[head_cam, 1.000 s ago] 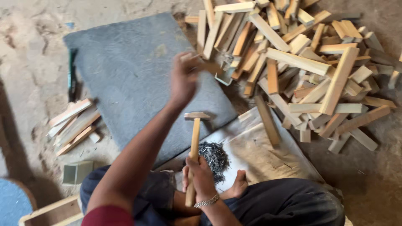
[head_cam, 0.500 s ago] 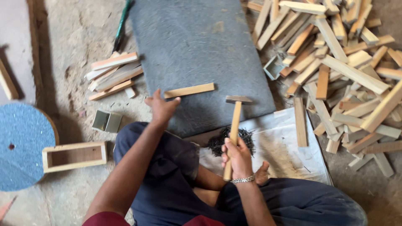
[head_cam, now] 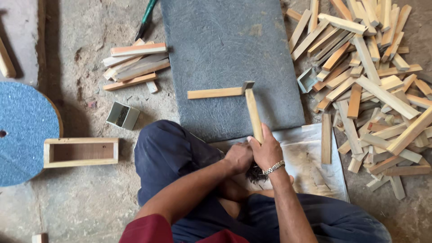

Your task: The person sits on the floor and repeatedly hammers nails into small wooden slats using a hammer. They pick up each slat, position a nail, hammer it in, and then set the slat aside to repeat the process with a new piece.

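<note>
A hammer (head_cam: 253, 112) is gripped by the right hand (head_cam: 268, 150), fingers closed round its handle. The left hand (head_cam: 239, 157) is curled over the nail pile (head_cam: 256, 173), contents unclear. One wooden strip (head_cam: 215, 93) is laid on the grey mat (head_cam: 225, 45), unjoined; one finished wooden box (head_cam: 81, 152) lies at left.

There is one view only, from the seated person's head, looking almost straight down at the floor (head_cam: 90, 198). It sits close over the lap and both forearms, with the grey mat (head_cam: 225, 49) straight ahead, at the frame's top.
</note>
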